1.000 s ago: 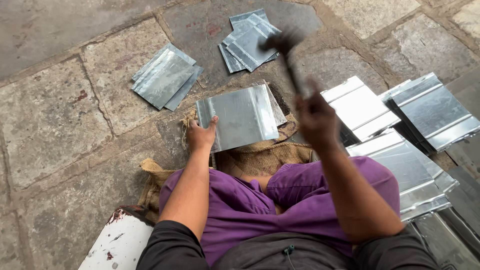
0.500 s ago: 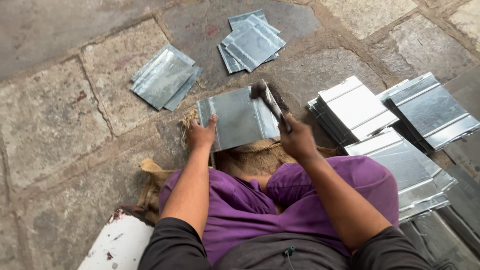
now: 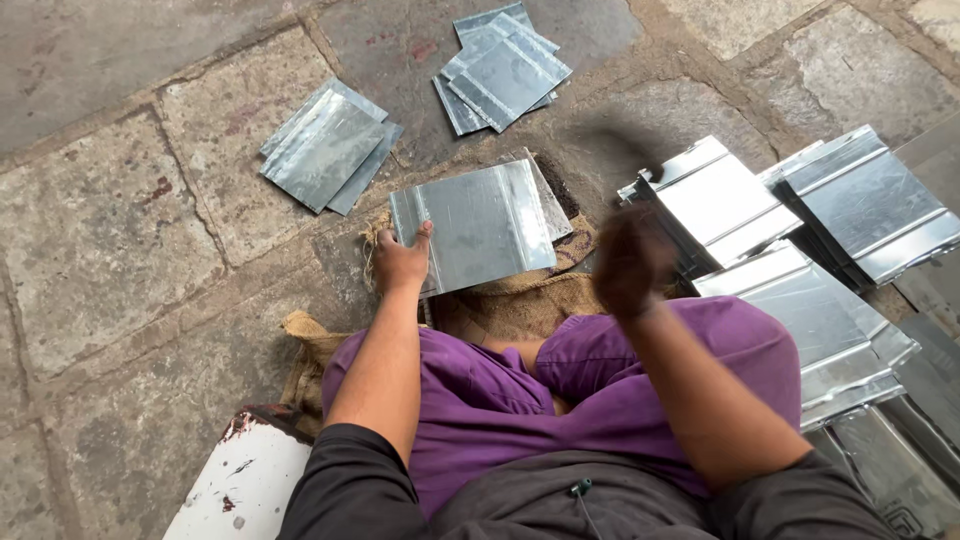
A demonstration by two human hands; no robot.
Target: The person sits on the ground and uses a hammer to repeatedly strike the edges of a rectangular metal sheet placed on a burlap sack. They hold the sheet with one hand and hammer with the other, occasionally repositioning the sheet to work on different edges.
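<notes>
Stone-slab floor (image 3: 110,230), burlap sack (image 3: 520,300) under the work. Our left hand (image 3: 400,262) pins the metal sheet (image 3: 472,225) flat on the sack, fingers over its near-left corner. Right hand (image 3: 628,262) is motion-blurred; we cannot tell its grip or what it holds. Best to keep the sheet pressed firmly, fingers off the strike zone. Sheet stacks (image 3: 860,200) right are cropped.

Left hand (image 3: 400,262) extended forward, arm straight, fingers pressed flat. Right hand (image 3: 628,262) raised, motion-blurred, fist closed.
</notes>
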